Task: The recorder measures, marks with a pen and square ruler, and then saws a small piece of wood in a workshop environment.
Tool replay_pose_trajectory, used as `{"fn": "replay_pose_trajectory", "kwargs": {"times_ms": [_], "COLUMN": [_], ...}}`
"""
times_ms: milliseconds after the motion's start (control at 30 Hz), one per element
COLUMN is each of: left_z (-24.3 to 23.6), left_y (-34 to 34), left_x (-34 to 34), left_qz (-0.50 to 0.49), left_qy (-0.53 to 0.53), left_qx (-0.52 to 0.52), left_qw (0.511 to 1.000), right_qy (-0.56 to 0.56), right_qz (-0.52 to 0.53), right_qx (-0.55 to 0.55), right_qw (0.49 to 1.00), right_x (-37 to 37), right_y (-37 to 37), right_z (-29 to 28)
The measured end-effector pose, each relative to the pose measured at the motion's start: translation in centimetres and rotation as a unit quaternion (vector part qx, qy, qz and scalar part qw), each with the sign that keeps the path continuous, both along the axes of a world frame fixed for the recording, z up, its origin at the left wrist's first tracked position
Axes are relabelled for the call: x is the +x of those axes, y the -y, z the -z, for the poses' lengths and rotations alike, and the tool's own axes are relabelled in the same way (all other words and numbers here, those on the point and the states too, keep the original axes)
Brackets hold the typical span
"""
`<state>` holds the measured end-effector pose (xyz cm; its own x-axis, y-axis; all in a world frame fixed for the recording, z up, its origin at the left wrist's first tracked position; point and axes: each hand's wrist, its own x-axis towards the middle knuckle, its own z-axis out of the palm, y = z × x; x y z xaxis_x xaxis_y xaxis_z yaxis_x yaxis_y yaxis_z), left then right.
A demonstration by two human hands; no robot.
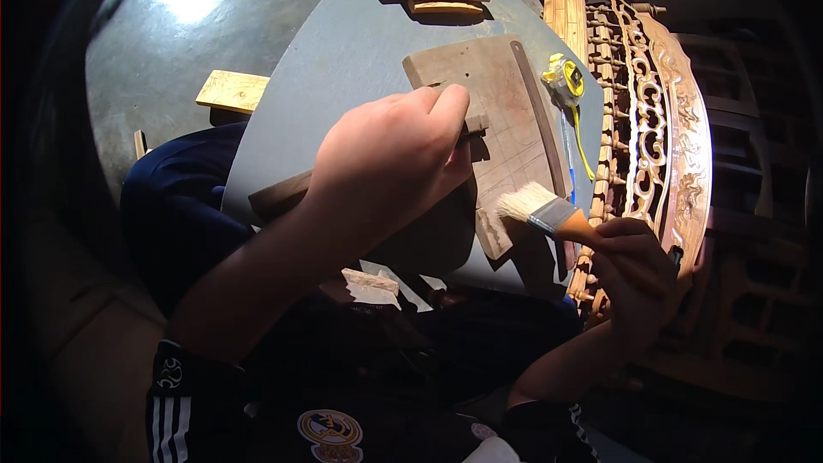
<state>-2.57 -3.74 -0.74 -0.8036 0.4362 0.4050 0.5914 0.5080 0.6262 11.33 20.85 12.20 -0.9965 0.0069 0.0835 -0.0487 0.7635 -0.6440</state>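
brush (553, 213) in right hand (639, 267), fingers wrapped round wooden handle; bristles over flat wooden board (514, 141) on table (330, 64), contact unclear. brush likely light: bristles soft, handle stiff, best held there. left hand (390, 150) at board's left side, fingers pinching narrow wooden strip (476, 125). strip probably light, rigid, slick if dusty; grip long edges, clear of bristles.

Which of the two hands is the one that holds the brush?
The right hand, by the carved wooden panel, holds the brush; the left hand grips wood.
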Motion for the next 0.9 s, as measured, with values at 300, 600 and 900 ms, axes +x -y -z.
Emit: {"fn": "replay_pose_trajectory", "kwargs": {"times_ms": [300, 600, 900], "left_z": [0.1, -0.5, 0.1], "left_y": [0.0, -0.2, 0.1], "left_x": [0.2, 0.3, 0.1], "left_qz": [0.004, 0.0, 0.004], "left_qy": [0.007, 0.046, 0.016], "left_qx": [-0.009, -0.022, 0.007], "left_qw": [1.0, 0.999, 1.0], "right_qy": [-0.04, -0.07, -0.158], "right_qz": [0.124, 0.1, 0.077], "right_qx": [-0.137, -0.201, -0.067], "right_qw": [0.982, 0.972, 0.982], "right_x": [-6.4, -13.3, -5.8], "right_y": [-0.7, 2.1, 1.2], "right_z": [5.5, 6.6, 3.6]}}
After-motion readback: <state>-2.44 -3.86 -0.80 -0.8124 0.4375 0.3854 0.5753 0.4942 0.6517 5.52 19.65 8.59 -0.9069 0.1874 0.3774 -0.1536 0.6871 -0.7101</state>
